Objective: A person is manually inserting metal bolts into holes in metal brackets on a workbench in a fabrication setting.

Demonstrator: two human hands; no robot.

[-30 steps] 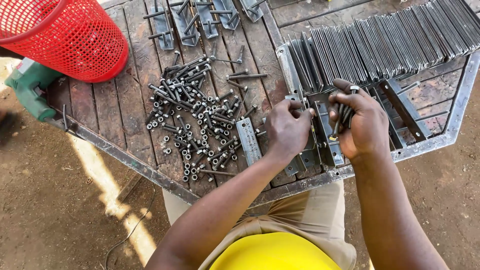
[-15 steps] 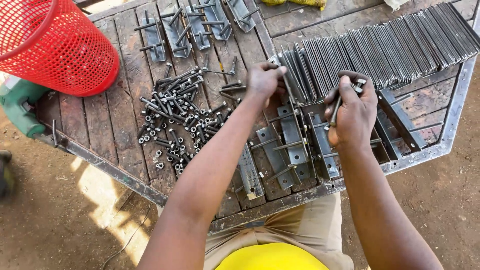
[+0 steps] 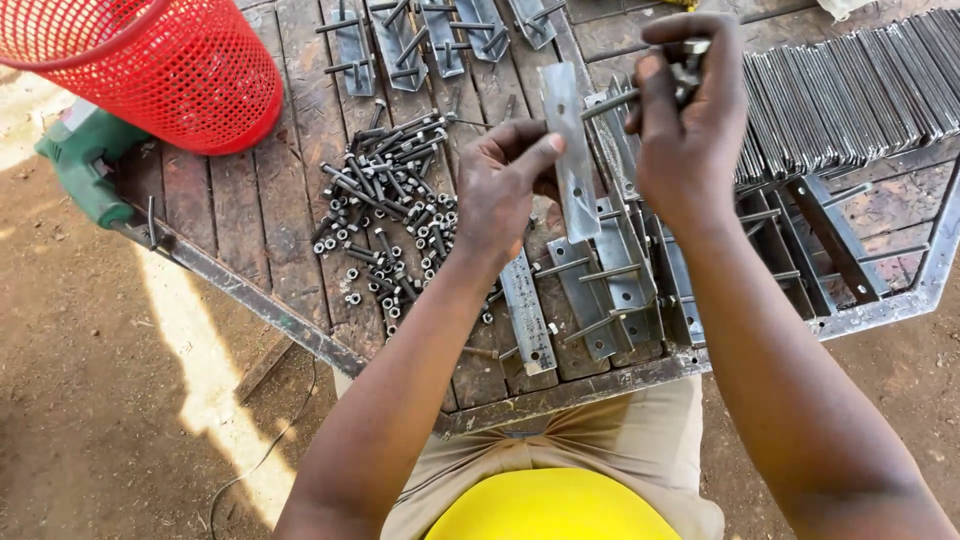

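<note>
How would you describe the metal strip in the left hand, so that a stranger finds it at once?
Start at the red mesh basket on the wooden plank table, then move right past the heap of dark bolts and nuts. Above it the left hand pinches a flat grey metal strip. Only this strip is raised off the table, upright.

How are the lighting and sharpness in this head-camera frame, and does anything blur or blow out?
Head view: even shade over the wooden table, so the pile of bolts and the metal strip in the left hand read sharp; the right hand is slightly soft; a sunlit streak on the dirt ground is nearly blown out; the red mesh basket is strongly saturated; wide-angle bending shows at the edges.
</note>
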